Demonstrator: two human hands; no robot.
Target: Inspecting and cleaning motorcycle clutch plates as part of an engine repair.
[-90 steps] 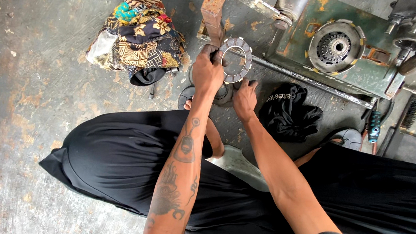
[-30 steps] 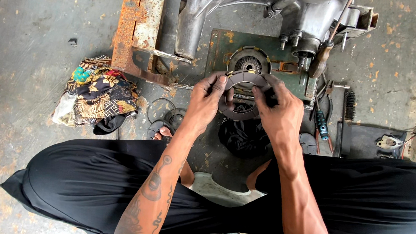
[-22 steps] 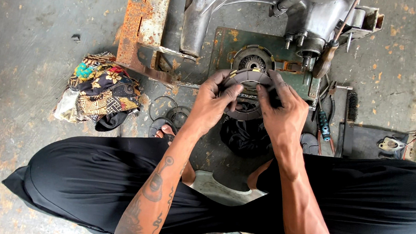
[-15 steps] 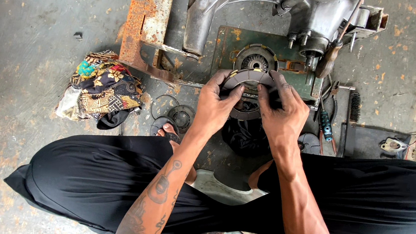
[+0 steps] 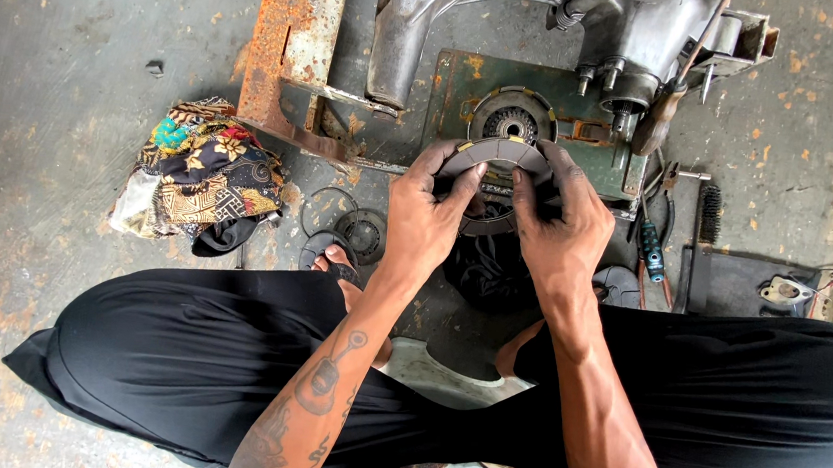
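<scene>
The top edge cuts off the grey metal engine casing (image 5: 516, 12). Both hands cover the sides of the round grey friction disc (image 5: 497, 157), and the black cloth (image 5: 484, 265) beneath lies largely hidden.

Left hand (image 5: 425, 220), right hand (image 5: 562, 232) grip ring-shaped clutch plate (image 5: 497, 155) above green engine stand (image 5: 470, 83).

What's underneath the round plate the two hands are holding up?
Below the ring plate, held by left hand and right hand, lies a dark cloth on the floor. Hands cover the rest.
</scene>
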